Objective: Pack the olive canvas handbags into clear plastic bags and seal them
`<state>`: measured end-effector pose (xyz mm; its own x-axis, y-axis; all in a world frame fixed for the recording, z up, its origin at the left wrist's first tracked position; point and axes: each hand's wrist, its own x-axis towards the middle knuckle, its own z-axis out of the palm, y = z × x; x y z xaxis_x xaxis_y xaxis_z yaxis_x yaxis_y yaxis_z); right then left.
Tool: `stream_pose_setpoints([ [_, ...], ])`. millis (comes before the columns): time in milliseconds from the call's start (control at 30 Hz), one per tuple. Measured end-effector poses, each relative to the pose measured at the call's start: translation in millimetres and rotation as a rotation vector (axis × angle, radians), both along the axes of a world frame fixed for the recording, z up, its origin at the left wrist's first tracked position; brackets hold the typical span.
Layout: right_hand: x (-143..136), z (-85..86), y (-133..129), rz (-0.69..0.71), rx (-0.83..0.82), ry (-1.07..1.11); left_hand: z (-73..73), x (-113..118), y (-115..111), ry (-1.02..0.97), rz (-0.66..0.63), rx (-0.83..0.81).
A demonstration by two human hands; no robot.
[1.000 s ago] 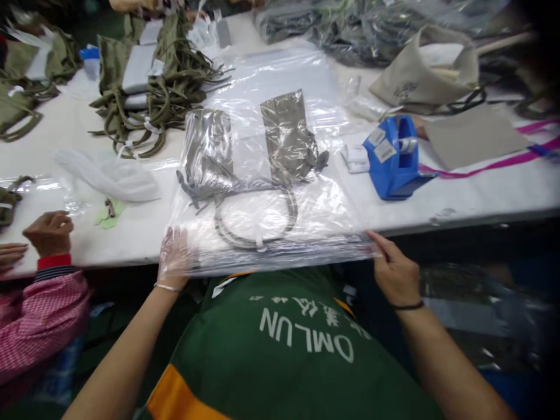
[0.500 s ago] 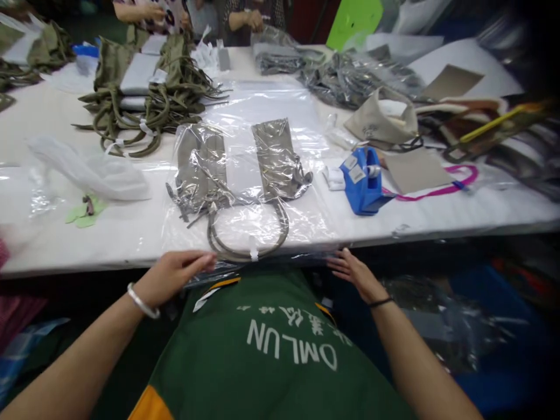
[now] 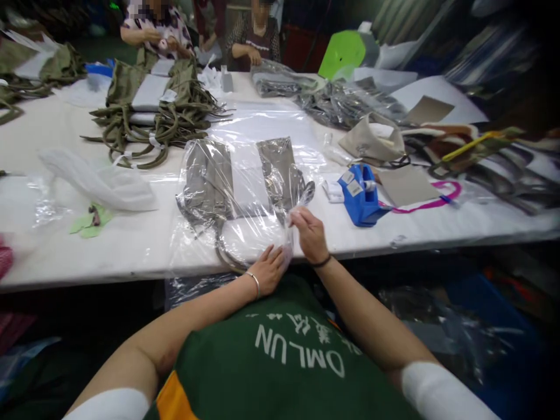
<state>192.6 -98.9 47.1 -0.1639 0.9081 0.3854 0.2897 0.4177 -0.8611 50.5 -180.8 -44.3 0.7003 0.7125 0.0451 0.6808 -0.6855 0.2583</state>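
Observation:
A folded olive fabric bag [image 3: 205, 181] with a white paper strip [image 3: 249, 181] across it lies inside a clear plastic bag [image 3: 192, 248] at the table's front edge. Its looped handle [image 3: 221, 248] curves toward me under the film. My left hand [image 3: 268, 269] rests on the plastic near the lower right corner, its fingers stretched out over the handle's end. Just right of it, my right hand [image 3: 310, 234] is closed in a pinch on the plastic bag's right edge, drawing the film up into folds.
A blue tape dispenser [image 3: 361, 198] stands to the right, beside a grey card [image 3: 409, 185]. Stacked olive bags [image 3: 118, 87] lie at back left, near crumpled white wrapping [image 3: 98, 181]. Plastic-wrapped bags [image 3: 341, 105] lie behind. Two people [image 3: 157, 35] work across the table [image 3: 109, 271].
Both hands have come in from the sides onto the plastic bag. My right hand has taken hold of its right edge, and my left hand has moved right onto the film.

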Motion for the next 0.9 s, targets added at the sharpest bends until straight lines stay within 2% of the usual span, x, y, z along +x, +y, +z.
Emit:
stream_pose_setpoints([
  [100,-79,-37.1,35,-0.129,-0.07,0.033,3.9,-43,-24,-0.024,0.007,-0.084],
  [167,-107,-60.0,48,-0.209,-0.12,-0.019,6.8,-75,-46,-0.139,0.018,-0.104],
  [200,-115,-68.1,51,-0.211,-0.122,-0.064,8.6,-91,-59,-0.23,0.076,-0.086],
  [233,-118,-73.7,53,-0.187,-0.108,-0.118,10.7,-107,-72,-0.332,0.194,-0.038],
  [300,-120,-78.2,50,-0.121,-0.072,-0.228,14.6,-137,-96,-0.498,0.59,0.126],
  [367,-120,-77.0,41,-0.086,-0.064,-0.314,15.1,-164,-111,-0.518,1.002,0.296],
  [400,-122,-75.5,36,-0.081,-0.069,-0.347,13.0,-176,-115,-0.488,1.144,0.341],
  [433,-125,-74.0,30,-0.074,-0.077,-0.379,9.6,-186,-118,-0.46,1.241,0.343],
  [500,-133,-72.1,19,-0.039,-0.096,-0.448,0.5,-200,-120,-0.489,1.366,0.221],
  [600,-150,-73.0,4,0.041,-0.118,-0.561,-2.7,-207,-127,-0.781,1.48,-0.15],
  [667,-160,-75.6,-2,0.076,-0.112,-0.625,13.5,-203,-133,-1.001,1.524,-0.292],
  [733,-169,-78.8,-5,0.091,-0.084,-0.677,45.8,-193,-135,-1.101,1.512,-0.263],
  [833,-173,-81.6,-5,0.099,-0.061,-0.689,105.4,-169,-114,-1.024,1.324,-0.124],
  [900,-166,-80.7,0,0.146,-0.1,-0.607,134.9,-152,-80,-0.933,1.13,-0.12],
])
